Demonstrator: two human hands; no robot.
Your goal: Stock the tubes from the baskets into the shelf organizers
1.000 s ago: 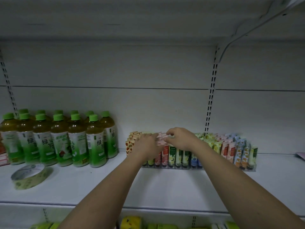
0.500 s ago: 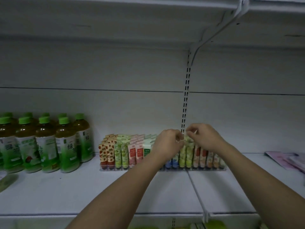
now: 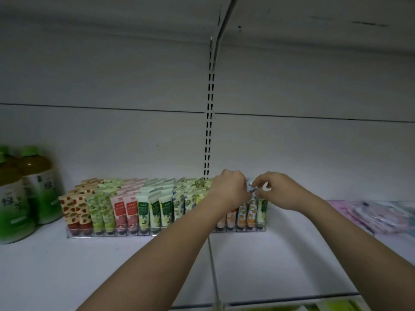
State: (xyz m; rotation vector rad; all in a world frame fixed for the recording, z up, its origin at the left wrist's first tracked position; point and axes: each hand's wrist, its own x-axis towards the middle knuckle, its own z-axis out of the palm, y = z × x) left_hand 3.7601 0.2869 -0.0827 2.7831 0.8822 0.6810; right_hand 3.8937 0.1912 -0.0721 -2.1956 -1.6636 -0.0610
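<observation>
A long clear plastic shelf organizer (image 3: 107,235) is seen across the lower middle of the frame, set on the white metal shelf (image 3: 89,270) and packed with upright rows of small patterned cosmetic tubes (image 3: 143,209) in red-spotted, green, pink, white and blue prints. Toward its right end, the left hand (image 3: 230,187) and the right hand (image 3: 277,190) are brought close together above the tubes, and a small tube with a pale printed top (image 3: 251,187) is pinched between the fingertips of both. Whether it is seated in a slot cannot be told. To the right of the organizer's end, a strip of bare shelf is left before the pink flat packets (image 3: 377,215) at the right edge. At the left edge, green-capped tea bottles (image 3: 29,189) are stood just beside the organizer. In front, broad open shelf is left down to the front lip at the bottom of the frame.
</observation>
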